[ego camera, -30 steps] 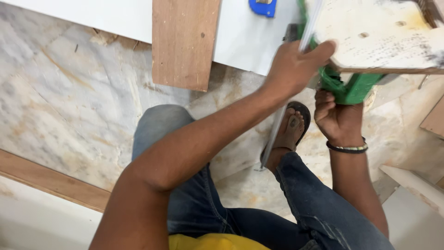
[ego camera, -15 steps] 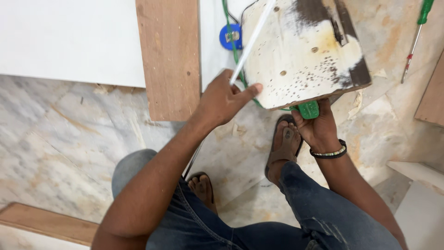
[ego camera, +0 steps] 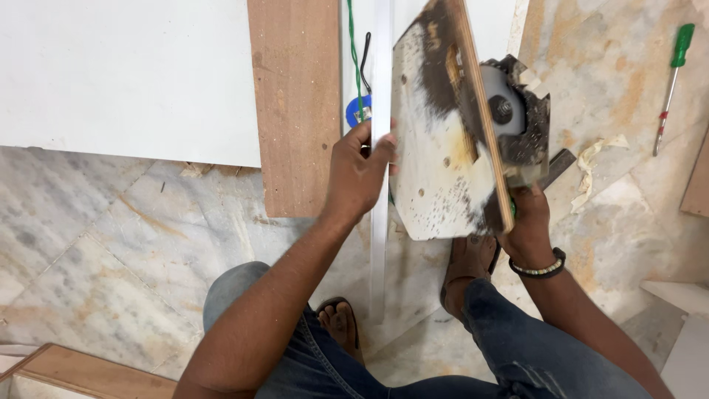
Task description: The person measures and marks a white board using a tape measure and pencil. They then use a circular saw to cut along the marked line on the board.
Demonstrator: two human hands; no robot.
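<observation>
Two hands work together: left hand (ego camera: pixel 360 171) now closed on the white strip (ego camera: pixel 380 148), right hand (ego camera: pixel 526 225) gripping the saw (ego camera: pixel 509 118), swung upright beside it (board (ego camera: pixel 436 159) facing left).

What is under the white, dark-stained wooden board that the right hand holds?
Under the stained wooden board, a circular saw with a round metal blade shows at its right edge. The right hand grips below; the handle is mostly covered.
</observation>
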